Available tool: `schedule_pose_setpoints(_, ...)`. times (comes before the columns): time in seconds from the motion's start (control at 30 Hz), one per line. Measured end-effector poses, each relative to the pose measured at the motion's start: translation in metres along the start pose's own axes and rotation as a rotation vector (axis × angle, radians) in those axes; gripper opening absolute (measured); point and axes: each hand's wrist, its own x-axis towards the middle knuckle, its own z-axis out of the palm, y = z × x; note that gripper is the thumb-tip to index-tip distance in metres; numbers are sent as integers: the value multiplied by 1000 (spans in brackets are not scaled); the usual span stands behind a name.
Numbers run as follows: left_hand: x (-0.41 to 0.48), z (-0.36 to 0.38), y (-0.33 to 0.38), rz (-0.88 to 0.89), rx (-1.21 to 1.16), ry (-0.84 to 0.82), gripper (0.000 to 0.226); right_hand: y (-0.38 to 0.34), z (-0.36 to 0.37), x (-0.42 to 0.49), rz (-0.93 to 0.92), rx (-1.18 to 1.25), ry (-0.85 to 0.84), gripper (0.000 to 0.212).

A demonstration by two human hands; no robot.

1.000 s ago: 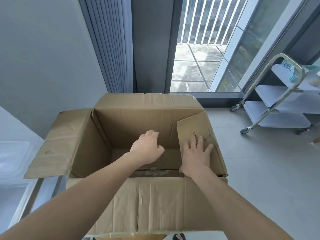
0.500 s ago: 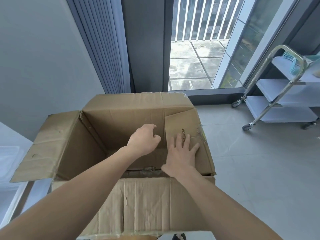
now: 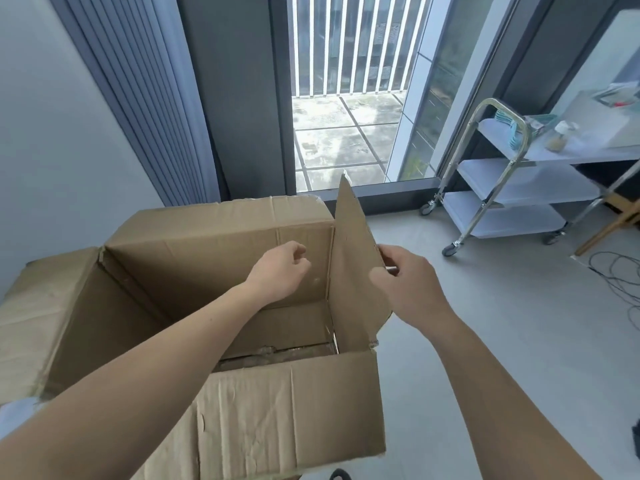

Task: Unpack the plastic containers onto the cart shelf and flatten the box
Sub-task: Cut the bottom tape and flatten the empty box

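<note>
A large brown cardboard box [image 3: 214,254] stands open in front of me, and I see nothing inside it. Its right flap [image 3: 353,258] stands upright. My right hand [image 3: 408,285] pinches that flap at its outer edge. My left hand [image 3: 280,271] hovers inside the box near the back wall, fingers loosely curled, holding nothing. The left flap [image 3: 38,306] lies folded outward and the near flap [image 3: 291,417] hangs down towards me. A metal cart [image 3: 502,188] with three white shelves stands at the right by the window.
Small items and a teal object sit on the cart's top shelf [image 3: 554,143]. Black cables [image 3: 620,271] lie on the floor at the far right. A glass balcony door [image 3: 346,109] is behind the box, with a grey wall to the left.
My right hand lay flat on the right flap, pressing it into the box; now it grips the flap's edge and the flap has swung up to vertical. The view tilted up.
</note>
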Motion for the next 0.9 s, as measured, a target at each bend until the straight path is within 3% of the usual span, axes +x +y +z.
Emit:
schedule_pose_setpoints(0.2, 11, 44, 28, -15, -35, -152, 45, 52, -36, 11, 82, -190, 150, 32)
schedule_pose_setpoints(0.33, 17, 64, 37, -100, -134, -212, 21, 94, -34, 18, 173, -360, 112, 47)
schedule_pose_setpoints(0.53, 26, 78, 46, -239, -296, -232, 41, 110, 4, 22, 79, -622, 66, 32)
schedule_pose_setpoints(0.6, 31, 82, 46, -256, -314, -205, 47, 108, 12, 25, 52, -678, 11, 44)
schedule_pose_setpoints(0.8, 34, 81, 37, -294, -426, -187, 52, 104, 30, 25, 129, -379, -269, 87)
schedule_pose_setpoints(0.9, 29, 82, 36, -302, -461, -159, 53, 98, 36, 28, 145, -381, -341, 59)
